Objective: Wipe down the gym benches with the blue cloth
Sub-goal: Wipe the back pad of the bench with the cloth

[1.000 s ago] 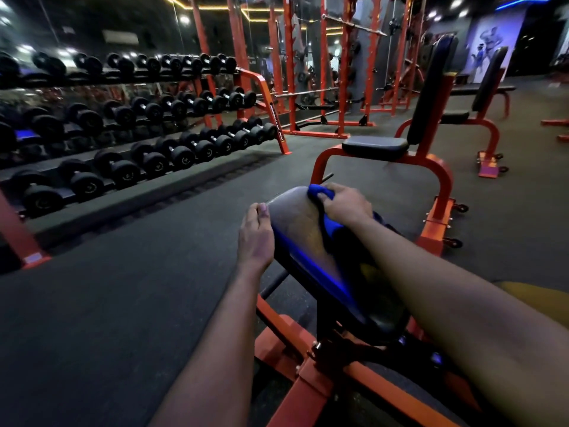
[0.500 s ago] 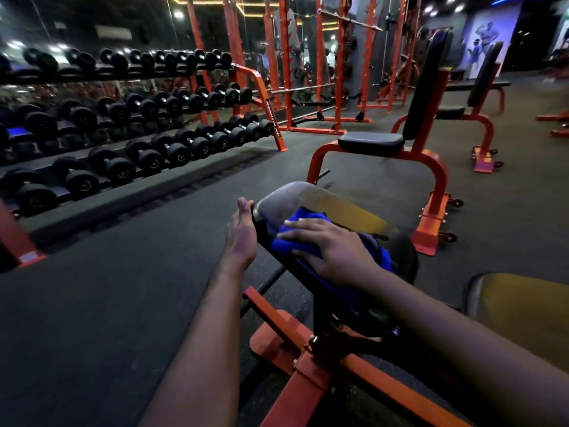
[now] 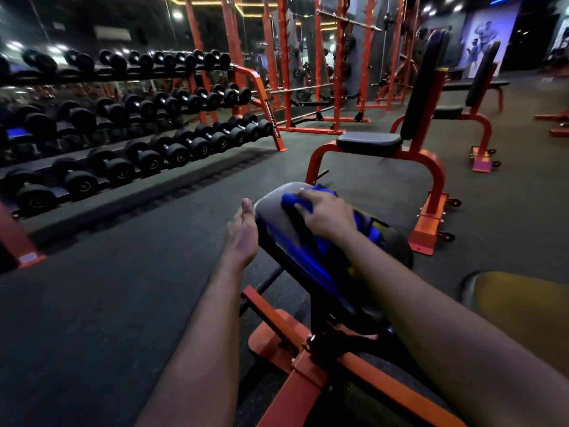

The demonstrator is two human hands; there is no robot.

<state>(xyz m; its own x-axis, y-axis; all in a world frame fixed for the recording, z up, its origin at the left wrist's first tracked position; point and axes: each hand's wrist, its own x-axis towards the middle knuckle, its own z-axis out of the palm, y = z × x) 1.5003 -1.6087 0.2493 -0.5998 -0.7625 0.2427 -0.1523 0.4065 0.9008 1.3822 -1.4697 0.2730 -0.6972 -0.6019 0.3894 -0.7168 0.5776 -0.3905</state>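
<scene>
A dark rubber floor (image 3: 92,303) fills the gym, with orange power racks (image 3: 338,72) along the back and a figure mural (image 3: 483,35) on the far wall. On the left, a long dumbbell rack (image 3: 272,100) holds black dumbbells (image 3: 147,161) in pairs on 3 tiers. 2 upright orange benches (image 3: 369,143) stand ahead on the right, one behind the other, well apart from the near bench (image 3: 271,229), whose black pad tilts on an orange frame. The blue cloth (image 3: 291,200) lies on the upper end of that pad, bunched and trailing down its right side. The right hand (image 3: 326,217) presses on the cloth, fingers (image 3: 300,206) loosely spread over it and somewhat blurred. The left hand (image 3: 243,238) rests against the pad's left edge, grasping nothing; its fingers look stretched out, though the pad hides most of them.
</scene>
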